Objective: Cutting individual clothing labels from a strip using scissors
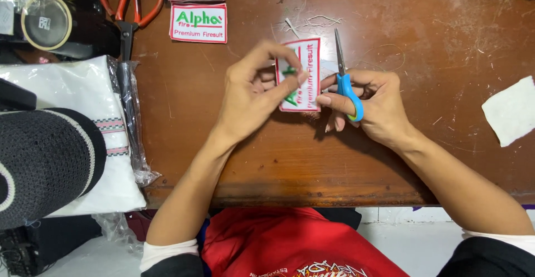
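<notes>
the left hand (251, 90) pinches an embroidered patch (301, 75); the right hand (370, 107) also touches it and grips small blue-handled scissors (345, 79).

Patch (304, 59) on table (234, 160), between both hands

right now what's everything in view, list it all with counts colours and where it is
embroidered patch: 1, white with red border and green and red lettering, pinched in both hands at table centre
small scissors: 1, blue handle, in the right hand, blades pointing away
spare patches: 2, same colours, top of table, one above the other
large scissors: 1, orange handles, top left
tape roll: 1, beige, far left top
bagged white fabric: 1, left edge
dark knitted cap: 1, lower left
white cloth piece: 1, right edge
thread scraps: several, pale, above the hands
wooden table: 1, brown, scratched
left hand: holds patch
right hand: holds scissors and patch edge
</notes>
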